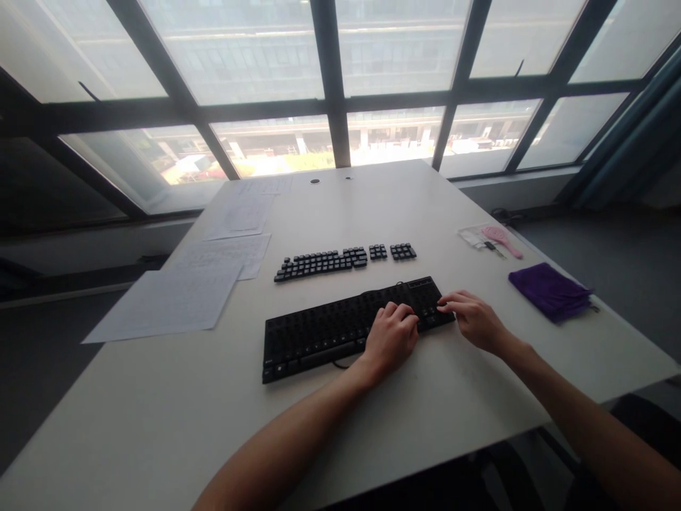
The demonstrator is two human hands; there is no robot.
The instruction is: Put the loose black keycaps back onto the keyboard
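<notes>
A black keyboard [319,330] lies in front of me on the white table [159,411], and many of its keys look stripped off. My left hand [391,337] rests curled on its right part, fingertips on the frame. At the keyboard's right end my right hand [473,319] touches the edge with its fingers together. Whether either hand pinches a keycap is hidden. Behind the keyboard, several loose black keycaps [340,261] stand in tidy rows.
Sheets of white paper [170,301] lie on the table's left side. A folded purple cloth [550,291] sits at the right, with a pink brush [500,240] and small clear bags behind it. Large windows fill the far wall.
</notes>
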